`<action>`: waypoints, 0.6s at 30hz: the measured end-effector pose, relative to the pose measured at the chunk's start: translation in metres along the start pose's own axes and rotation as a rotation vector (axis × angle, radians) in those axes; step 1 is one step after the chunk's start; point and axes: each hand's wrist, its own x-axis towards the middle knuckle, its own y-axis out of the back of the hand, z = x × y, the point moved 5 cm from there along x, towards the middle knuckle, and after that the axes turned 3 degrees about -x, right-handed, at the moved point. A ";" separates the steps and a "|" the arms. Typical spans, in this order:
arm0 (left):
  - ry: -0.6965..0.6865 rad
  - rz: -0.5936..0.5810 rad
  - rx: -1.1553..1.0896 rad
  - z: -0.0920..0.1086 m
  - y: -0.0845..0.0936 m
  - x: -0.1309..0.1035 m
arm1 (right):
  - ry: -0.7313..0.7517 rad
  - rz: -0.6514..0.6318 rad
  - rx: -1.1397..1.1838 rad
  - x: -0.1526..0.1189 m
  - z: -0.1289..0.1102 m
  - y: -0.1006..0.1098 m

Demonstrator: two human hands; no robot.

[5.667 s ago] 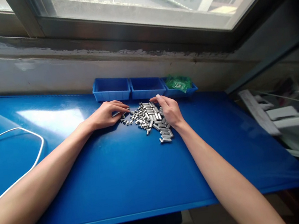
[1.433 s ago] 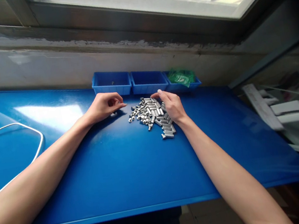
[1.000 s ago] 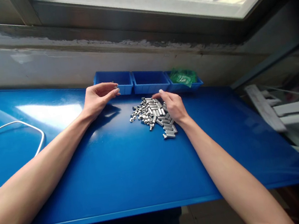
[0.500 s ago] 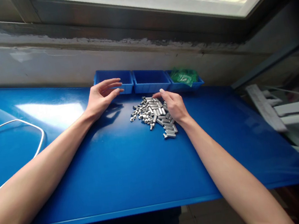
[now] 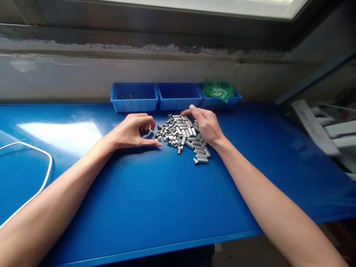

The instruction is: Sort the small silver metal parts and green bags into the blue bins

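A pile of silver metal parts lies on the blue table, with short screws [image 5: 174,139] on its left side and longer metal standoffs [image 5: 195,142] on its right. My left hand [image 5: 136,130] is at the left edge of the pile, open, its thumb and curled fingers spread apart beside the nearest screws. Along the right side of the standoffs rests my right hand [image 5: 208,125], cupped and open, with thumb and index finger extended over the back edge of the pile. Its other fingers are mostly hidden.
Behind the pile stand three blue bins: the left bin [image 5: 135,105] with a couple of small screws inside, the middle bin [image 5: 179,103], and the right one with a green plastic bag [image 5: 218,89]. A white cable [image 5: 48,161] curves over the table's left side.
My left hand has come down from in front of the left bin to the screws, uncovering small screws inside that bin. My right hand has stayed in place.
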 end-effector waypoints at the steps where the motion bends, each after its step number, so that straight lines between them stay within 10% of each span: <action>1: 0.000 -0.014 0.004 -0.001 0.000 0.000 | 0.001 0.000 0.001 0.000 0.000 0.000; 18: -0.025 0.006 0.007 -0.001 0.000 -0.002 | 0.014 -0.001 0.006 0.001 0.002 0.000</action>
